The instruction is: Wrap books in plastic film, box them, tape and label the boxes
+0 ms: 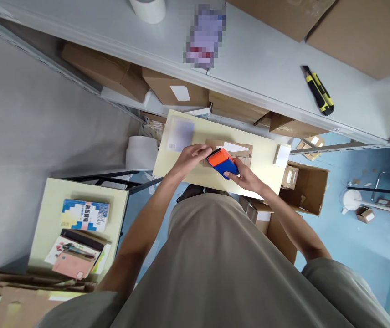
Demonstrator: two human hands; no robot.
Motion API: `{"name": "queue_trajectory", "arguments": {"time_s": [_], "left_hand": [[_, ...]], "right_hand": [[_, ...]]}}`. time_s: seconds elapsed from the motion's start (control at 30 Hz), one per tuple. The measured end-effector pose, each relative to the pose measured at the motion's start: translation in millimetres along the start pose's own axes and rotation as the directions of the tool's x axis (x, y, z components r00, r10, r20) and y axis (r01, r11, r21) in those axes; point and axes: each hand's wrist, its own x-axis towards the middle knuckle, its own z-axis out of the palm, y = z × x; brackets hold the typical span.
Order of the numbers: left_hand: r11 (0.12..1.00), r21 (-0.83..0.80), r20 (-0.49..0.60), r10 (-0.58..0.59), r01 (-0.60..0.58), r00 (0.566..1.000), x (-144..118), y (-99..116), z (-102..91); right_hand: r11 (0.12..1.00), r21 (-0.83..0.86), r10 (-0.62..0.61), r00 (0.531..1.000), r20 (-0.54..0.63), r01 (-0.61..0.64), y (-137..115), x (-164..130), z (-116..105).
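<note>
An orange-and-blue handheld device (222, 163) with a dark strip along its upper left edge is gripped by my right hand (248, 176), the thumb lying on its blue part. My left hand (192, 158) is at the dark edge, fingertips drawn together. Whether those fingers pinch anything is too small to tell. Beneath both hands, a brown cardboard box (246, 151) with a white label (235, 146) lies on the pale yellow table (266, 180).
A sheet (180, 133) and a small white box (281, 155) lie on the table. Above it, a grey shelf (249, 64) bears a box cutter (318, 90) and a white roll (150, 10). Books (84, 214) occupy a side table at left; an open carton (313, 187) stands right.
</note>
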Motion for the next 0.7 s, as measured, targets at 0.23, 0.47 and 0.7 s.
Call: {"name": "queue_trajectory", "arguments": {"time_s": [0.23,0.47,0.7], "left_hand": [[0.999,-0.038,-0.017,0.025,-0.026,1.000,1,-15,-10.9],[0.991,-0.124,-0.199,0.015,-0.040,0.980,-3,-52,0.9],[0.952,-0.304,-0.414,-0.104,-0.029,0.904,-4,-90,-18.7]], "right_hand": [[0.986,-0.153,0.079,0.990,0.113,-0.061,-31,3,-7],[0.951,-0.238,0.231,0.965,0.122,-0.198,-60,20,-9],[0.817,-0.440,0.535,0.775,0.338,-0.372,-111,17,-85]]}}
